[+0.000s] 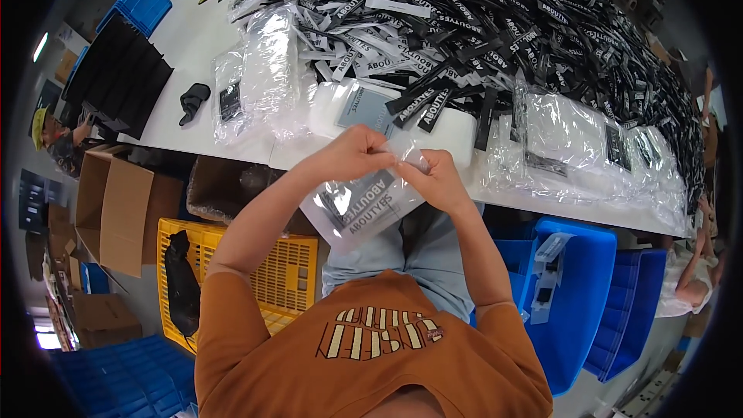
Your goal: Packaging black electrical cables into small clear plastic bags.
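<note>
Head view: 1 clear printed bag (352, 213), above your jeans (352, 267), near the tabletop (193, 35). Your left hand (356, 152) and right hand (439, 182), 2 total, pinch its upper edge. Risk: uneven pulling could tear it; a slack pinch, drop it.

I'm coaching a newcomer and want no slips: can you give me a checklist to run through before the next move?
1. Left hand gripping the clear bag: ok, pinching near its upper edge.
2. Right hand gripping it too: ok, close beside the left.
3. Bag sealed: cannot tell, the hands partly cover that edge.
4. Strips tidy: not ok, heaped loosely on the table.
5. Blue bin open: ok, at the person's right.
</note>
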`<state>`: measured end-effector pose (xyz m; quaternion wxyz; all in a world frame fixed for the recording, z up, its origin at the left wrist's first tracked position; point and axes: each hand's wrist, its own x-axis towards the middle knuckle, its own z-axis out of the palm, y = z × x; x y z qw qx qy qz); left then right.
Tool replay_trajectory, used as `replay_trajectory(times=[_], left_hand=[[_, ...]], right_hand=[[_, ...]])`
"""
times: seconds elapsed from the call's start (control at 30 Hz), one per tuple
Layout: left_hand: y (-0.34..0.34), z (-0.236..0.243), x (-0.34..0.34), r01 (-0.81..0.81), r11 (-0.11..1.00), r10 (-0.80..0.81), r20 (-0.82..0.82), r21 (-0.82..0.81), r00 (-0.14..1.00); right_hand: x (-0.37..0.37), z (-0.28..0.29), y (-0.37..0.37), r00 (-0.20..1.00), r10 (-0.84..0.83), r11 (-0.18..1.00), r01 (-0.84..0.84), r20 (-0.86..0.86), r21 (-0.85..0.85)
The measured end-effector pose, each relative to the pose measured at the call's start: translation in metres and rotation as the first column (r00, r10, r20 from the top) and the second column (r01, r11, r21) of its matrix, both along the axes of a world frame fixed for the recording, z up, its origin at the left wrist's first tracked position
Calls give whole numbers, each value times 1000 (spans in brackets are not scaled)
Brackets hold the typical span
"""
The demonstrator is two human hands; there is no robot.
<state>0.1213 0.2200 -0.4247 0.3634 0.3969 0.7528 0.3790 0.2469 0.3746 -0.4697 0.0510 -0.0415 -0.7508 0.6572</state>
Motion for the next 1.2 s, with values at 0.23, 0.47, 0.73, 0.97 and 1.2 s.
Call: replay_trajectory(times=[0.23,0.47,0.73,0.97,1.2], left_hand=[[-19,-19,5,-246,962,209,261,119,942],[-7,-8,26,322,947,-165,-873,-9,459],[-15,-5,16,199,973,-90,-595,120,799],[-10,-17,-24,-213,951,288,-398,223,871],[114,-48,-6,-281,936,330,-812,214,481]], right_hand=[[14,6,-8,1000,-16,1000,16,12,-2],[16,5,-15,963,75,768,109,-258,631],[93,5,53,981,-49,848,140,-187,511],[299,26,199,477,-686,-387,399,-549,831],[50,42,83,986,-78,330,162,-144,930]])
